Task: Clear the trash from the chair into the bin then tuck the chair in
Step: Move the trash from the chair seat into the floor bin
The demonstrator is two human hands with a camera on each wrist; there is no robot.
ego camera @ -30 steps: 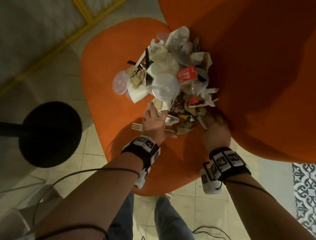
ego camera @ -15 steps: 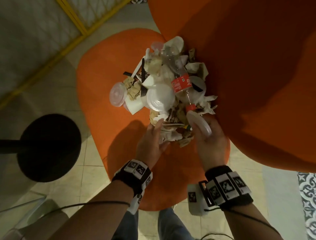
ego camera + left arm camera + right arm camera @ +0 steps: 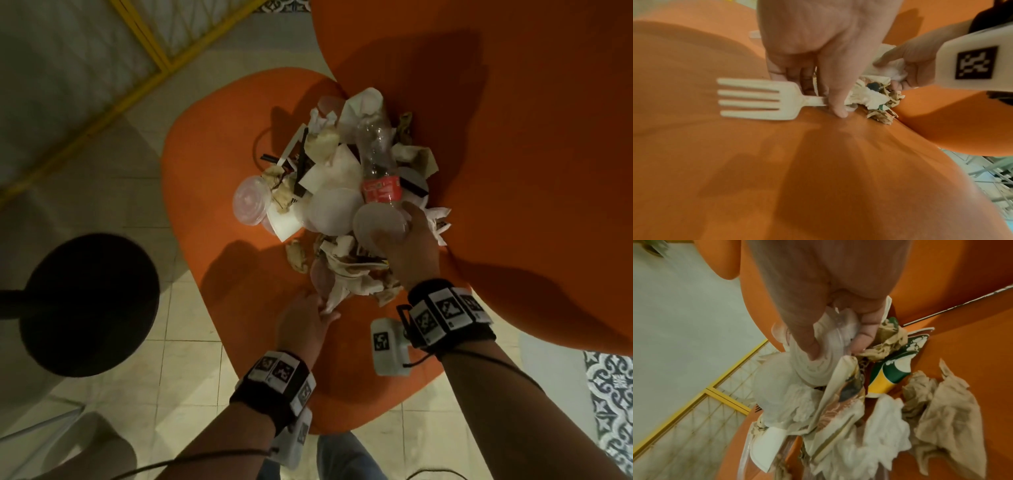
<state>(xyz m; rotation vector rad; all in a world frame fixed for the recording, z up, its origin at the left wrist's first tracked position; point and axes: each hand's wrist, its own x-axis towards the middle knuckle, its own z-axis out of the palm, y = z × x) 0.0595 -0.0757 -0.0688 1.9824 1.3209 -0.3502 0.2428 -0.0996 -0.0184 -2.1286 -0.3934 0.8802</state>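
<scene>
A heap of trash [image 3: 342,192] lies on the orange chair seat [image 3: 212,144]: napkins, lids, black cutlery and a clear bottle with a red label [image 3: 380,186]. My right hand [image 3: 394,233] is over the heap's near right side. Its thumb and fingers pinch a clear plastic lid [image 3: 824,356]. My left hand [image 3: 318,308] is at the heap's near edge. In the left wrist view its thumb presses the handle of a white plastic fork [image 3: 756,99] against curled fingers, with the tines sticking out to the left. No bin is in view.
The chair's tall orange back [image 3: 513,137] rises on the right, close behind the heap. A dark round base [image 3: 89,305] stands on the tiled floor to the left. A yellow-framed panel [image 3: 147,44] runs along the far left. My legs are below the seat's front edge.
My right hand has picked a clear lid off the heap's near edge and carried it up over the heap. My left hand has drawn back toward me onto the fork.
</scene>
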